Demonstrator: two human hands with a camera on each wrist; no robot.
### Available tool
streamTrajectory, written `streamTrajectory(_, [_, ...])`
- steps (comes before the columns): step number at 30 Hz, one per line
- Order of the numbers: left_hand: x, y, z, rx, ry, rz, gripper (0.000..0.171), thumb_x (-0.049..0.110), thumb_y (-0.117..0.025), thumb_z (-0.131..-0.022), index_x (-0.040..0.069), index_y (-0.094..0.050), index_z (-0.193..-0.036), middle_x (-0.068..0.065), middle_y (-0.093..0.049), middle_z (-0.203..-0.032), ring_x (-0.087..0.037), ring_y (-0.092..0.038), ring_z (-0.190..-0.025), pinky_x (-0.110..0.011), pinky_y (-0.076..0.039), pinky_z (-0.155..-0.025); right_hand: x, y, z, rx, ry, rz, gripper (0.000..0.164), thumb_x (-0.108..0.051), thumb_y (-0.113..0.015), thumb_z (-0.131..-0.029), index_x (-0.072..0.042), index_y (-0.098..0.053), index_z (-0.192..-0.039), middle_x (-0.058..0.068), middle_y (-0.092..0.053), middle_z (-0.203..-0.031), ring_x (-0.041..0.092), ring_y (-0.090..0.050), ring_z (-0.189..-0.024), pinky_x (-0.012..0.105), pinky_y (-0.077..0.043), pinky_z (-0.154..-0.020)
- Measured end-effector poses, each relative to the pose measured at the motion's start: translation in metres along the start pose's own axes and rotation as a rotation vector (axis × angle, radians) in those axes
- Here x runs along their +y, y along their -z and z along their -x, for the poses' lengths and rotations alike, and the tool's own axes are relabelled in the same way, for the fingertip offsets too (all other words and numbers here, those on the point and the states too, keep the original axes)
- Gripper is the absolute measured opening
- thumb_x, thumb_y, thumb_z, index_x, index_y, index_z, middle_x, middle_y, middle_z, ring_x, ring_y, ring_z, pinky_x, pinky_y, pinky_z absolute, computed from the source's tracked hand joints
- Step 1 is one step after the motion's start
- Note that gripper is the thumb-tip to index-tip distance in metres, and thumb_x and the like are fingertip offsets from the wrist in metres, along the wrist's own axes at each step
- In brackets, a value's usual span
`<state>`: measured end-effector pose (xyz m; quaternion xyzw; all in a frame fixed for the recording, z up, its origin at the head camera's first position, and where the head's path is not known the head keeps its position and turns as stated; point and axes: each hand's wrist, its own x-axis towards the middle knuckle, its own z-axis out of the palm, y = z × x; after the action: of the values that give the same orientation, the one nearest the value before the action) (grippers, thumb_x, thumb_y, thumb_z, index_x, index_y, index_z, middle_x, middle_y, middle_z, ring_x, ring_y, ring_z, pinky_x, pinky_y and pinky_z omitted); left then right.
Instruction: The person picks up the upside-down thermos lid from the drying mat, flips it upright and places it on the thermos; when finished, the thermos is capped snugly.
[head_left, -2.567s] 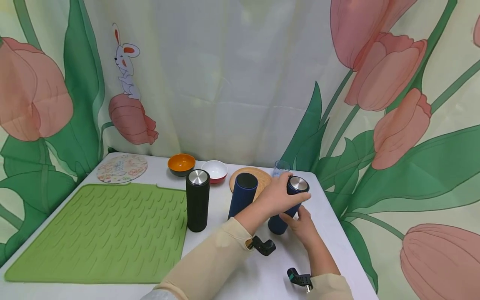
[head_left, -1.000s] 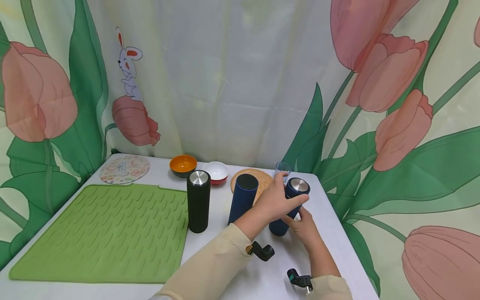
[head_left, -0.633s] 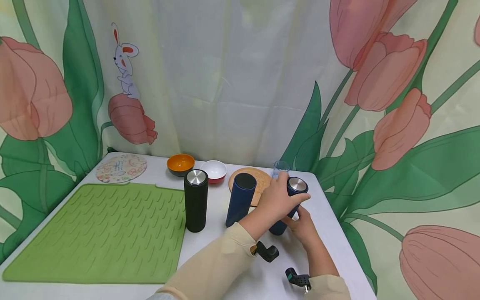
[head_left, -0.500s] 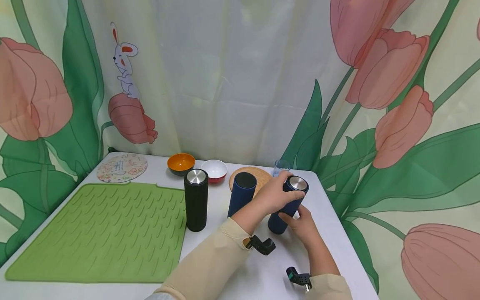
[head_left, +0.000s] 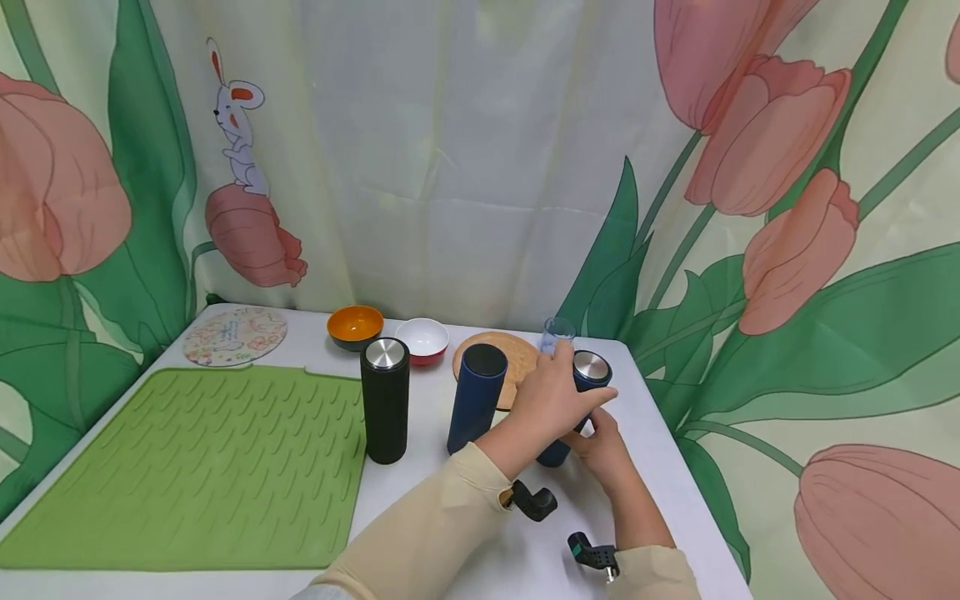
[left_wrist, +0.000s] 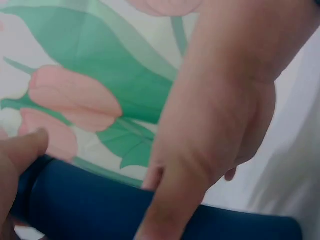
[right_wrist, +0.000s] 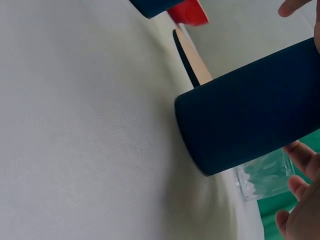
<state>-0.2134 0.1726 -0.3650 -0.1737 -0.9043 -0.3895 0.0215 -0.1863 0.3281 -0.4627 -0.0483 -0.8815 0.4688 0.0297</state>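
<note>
Nearest to you on the white worktop [head_left: 480, 558], your two wrists in beige sleeves reach forward, each with a small black camera strapped on. Your right hand [head_left: 603, 450] wraps its fingers round the lower body of the dark blue cylindrical flask with a steel lid [head_left: 573, 408], low on its right side. Your left hand [head_left: 551, 400] crosses over from the left and curls round the upper part of that same flask, just under the lid, thumb to the front. The flask leans a little to the right between your hands; in the right wrist view its base [right_wrist: 210, 135] sits lifted off the worktop, tilted.

Just left of your left hand stands a second dark blue cylinder with a dark top [head_left: 476, 397], upright. Further left stands a black cylindrical flask with a steel lid [head_left: 385, 400], at the edge of the green ribbed silicone mat [head_left: 180, 467].

Beyond the flasks lies a round cork trivet [head_left: 513, 362], with a small clear glass [head_left: 557, 333] just behind your left hand. Farther back sit a white bowl with a red outside [head_left: 422, 340], an orange bowl [head_left: 355, 326] and a round patterned coaster [head_left: 235, 335] near the flowered curtain
</note>
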Motion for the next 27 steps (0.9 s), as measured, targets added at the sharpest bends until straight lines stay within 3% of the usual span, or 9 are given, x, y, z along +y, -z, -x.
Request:
streamTrajectory(4, [-0.009, 0.012, -0.006, -0.104, -0.099, 0.018, 0.078, 0.069, -0.073, -0.090, 0.027, -0.047, -0.150, -0.009, -0.065, -0.131, -0.024, -0.069, -0.107, -0.035, -0.056, -0.073, -0.002, 0.002, 0.001, -0.016, -0.033, 0.010, 0.075, -0.045, -0.076, -0.098, -0.017, -0.045, -0.159, 0.013, -0.035, -0.173, 0.040, -0.020, -0.164, 0.075, -0.017, -0.126])
streamTrajectory(8, [-0.012, 0.020, -0.010, -0.168, -0.132, 0.047, 0.077, 0.062, -0.073, -0.094, 0.027, -0.045, -0.157, -0.008, -0.065, -0.139, -0.024, -0.068, -0.122, -0.039, -0.059, -0.087, -0.003, 0.002, -0.001, -0.032, -0.009, 0.000, 0.074, -0.044, -0.077, -0.097, -0.017, -0.046, -0.158, 0.013, -0.039, -0.170, 0.040, -0.022, -0.164, 0.075, -0.015, -0.126])
streamTrajectory(12, [-0.006, 0.014, -0.003, -0.112, -0.046, 0.061, 0.093, 0.071, -0.074, -0.088, 0.018, -0.041, -0.158, -0.009, -0.063, -0.138, -0.025, -0.069, -0.117, -0.039, -0.060, -0.083, -0.001, 0.001, -0.003, -0.029, 0.071, -0.001, 0.071, -0.037, -0.077, -0.098, -0.023, -0.045, -0.160, 0.008, -0.039, -0.171, 0.038, -0.020, -0.165, 0.075, -0.013, -0.127])
streamTrajectory(15, [0.002, 0.005, 0.002, -0.031, 0.046, 0.052, 0.109, 0.083, -0.076, -0.076, 0.014, -0.040, -0.152, -0.009, -0.063, -0.128, -0.026, -0.070, -0.100, -0.035, -0.056, -0.068, 0.002, -0.001, -0.004, -0.010, 0.146, -0.002, 0.071, -0.025, -0.077, -0.098, -0.025, -0.044, -0.161, 0.006, -0.039, -0.171, 0.036, -0.022, -0.165, 0.072, -0.015, -0.128])
streamTrajectory(17, [0.005, 0.000, 0.003, 0.008, 0.075, 0.027, 0.110, 0.086, -0.076, -0.073, 0.014, -0.039, -0.149, -0.008, -0.063, -0.121, -0.024, -0.068, -0.087, -0.033, -0.051, -0.061, 0.005, -0.003, -0.004, 0.005, 0.173, -0.005, 0.071, -0.017, -0.078, -0.097, -0.025, -0.046, -0.159, 0.006, -0.041, -0.169, 0.036, -0.024, -0.164, 0.071, -0.016, -0.128])
streamTrajectory(21, [0.004, -0.004, 0.003, 0.029, 0.021, -0.038, 0.090, 0.079, -0.074, -0.083, 0.018, -0.045, -0.142, -0.009, -0.064, -0.116, -0.022, -0.064, -0.079, -0.031, -0.047, -0.056, 0.006, -0.005, -0.003, 0.002, 0.135, 0.014, 0.069, -0.017, -0.077, -0.097, -0.025, -0.046, -0.159, 0.008, -0.037, -0.171, 0.037, -0.022, -0.164, 0.071, -0.018, -0.128])
streamTrajectory(24, [-0.001, 0.001, 0.001, -0.016, -0.045, -0.044, 0.080, 0.073, -0.071, -0.089, 0.022, -0.046, -0.145, -0.011, -0.064, -0.123, -0.023, -0.068, -0.089, -0.030, -0.049, -0.059, 0.004, -0.002, -0.001, -0.014, 0.070, 0.054, 0.071, -0.027, -0.076, -0.099, -0.026, -0.042, -0.162, 0.011, -0.030, -0.174, 0.040, -0.018, -0.165, 0.075, -0.019, -0.125])
streamTrajectory(27, [-0.006, 0.010, -0.005, -0.090, -0.098, -0.031, 0.078, 0.069, -0.070, -0.092, 0.026, -0.045, -0.152, -0.012, -0.065, -0.132, -0.025, -0.069, -0.106, -0.032, -0.054, -0.067, 0.002, 0.000, -0.003, -0.017, 0.062, 0.064, 0.073, -0.033, -0.076, -0.099, -0.024, -0.041, -0.162, 0.013, -0.030, -0.174, 0.041, -0.019, -0.164, 0.076, -0.020, -0.124])
